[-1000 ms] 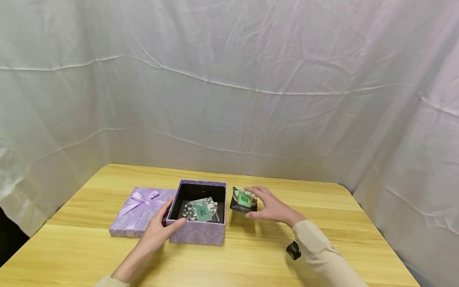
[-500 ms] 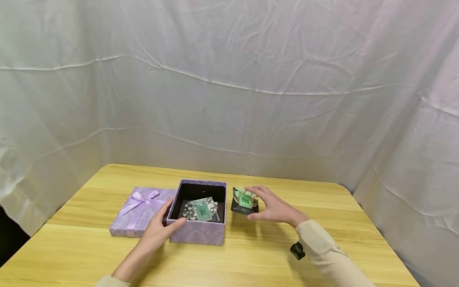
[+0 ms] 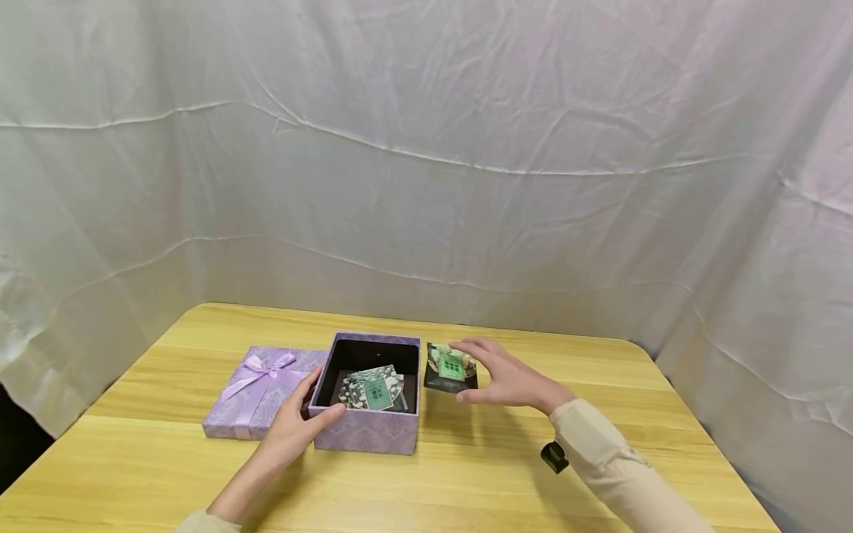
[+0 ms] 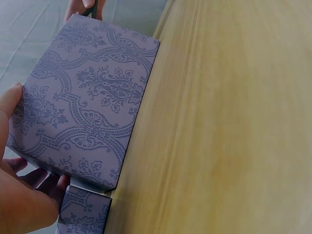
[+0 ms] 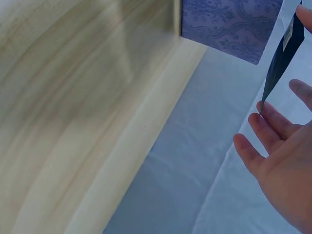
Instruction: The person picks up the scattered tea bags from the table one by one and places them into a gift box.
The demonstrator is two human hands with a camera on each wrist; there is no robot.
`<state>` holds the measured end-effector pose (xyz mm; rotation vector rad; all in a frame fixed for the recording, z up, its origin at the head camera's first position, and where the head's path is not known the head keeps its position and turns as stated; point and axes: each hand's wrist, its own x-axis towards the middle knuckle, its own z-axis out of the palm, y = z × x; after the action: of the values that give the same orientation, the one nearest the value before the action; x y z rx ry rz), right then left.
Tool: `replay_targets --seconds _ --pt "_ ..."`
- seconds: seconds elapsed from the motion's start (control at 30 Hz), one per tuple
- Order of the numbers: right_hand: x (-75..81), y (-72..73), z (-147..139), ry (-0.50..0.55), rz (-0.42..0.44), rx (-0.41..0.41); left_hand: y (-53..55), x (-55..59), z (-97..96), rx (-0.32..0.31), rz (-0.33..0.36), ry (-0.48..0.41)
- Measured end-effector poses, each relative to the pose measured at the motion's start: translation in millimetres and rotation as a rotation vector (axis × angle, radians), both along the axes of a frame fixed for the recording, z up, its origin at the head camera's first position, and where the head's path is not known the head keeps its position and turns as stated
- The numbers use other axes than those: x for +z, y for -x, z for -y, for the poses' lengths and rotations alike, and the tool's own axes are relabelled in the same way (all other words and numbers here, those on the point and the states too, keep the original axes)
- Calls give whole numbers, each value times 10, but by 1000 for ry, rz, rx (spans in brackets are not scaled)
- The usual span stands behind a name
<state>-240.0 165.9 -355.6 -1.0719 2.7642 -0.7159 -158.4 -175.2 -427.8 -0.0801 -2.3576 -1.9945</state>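
An open purple patterned box (image 3: 365, 433) with a black inside stands mid-table. My left hand (image 3: 291, 428) grips its near left corner, thumb over the front rim and fingers along the left side; the left wrist view shows the fingers (image 4: 46, 183) bent at the box's edge. Several flat sachets (image 3: 378, 394) with floral print and green labels lie in the box. Right of the box, my right hand (image 3: 509, 377) pinches another sachet (image 3: 451, 381), black and green, between thumb and fingers. In the right wrist view this sachet (image 5: 282, 61) appears edge-on, above table level.
To the left of the box lies its purple lid (image 3: 223, 414) with a ribbon bow (image 3: 266, 366), close beside my left hand. The wooden table (image 3: 466, 481) ends in rounded far corners. Pale curtains (image 3: 426, 222) hang behind and at both sides. A black device (image 3: 554, 457) sits at my right wrist.
The right hand and its sachet have shifted slightly up and toward the box, and the sachet's face has turned a little. My left hand and the box have kept their place.
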Motion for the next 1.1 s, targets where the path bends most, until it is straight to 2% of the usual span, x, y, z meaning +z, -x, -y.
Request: replay_targets --seconds 0.6,1.1 --pt "204 45 259 -64 -39 57 -29 31 4 -5 0 -6" --pt "230 74 634 -86 -39 90 -22 26 3 -5 3 8"
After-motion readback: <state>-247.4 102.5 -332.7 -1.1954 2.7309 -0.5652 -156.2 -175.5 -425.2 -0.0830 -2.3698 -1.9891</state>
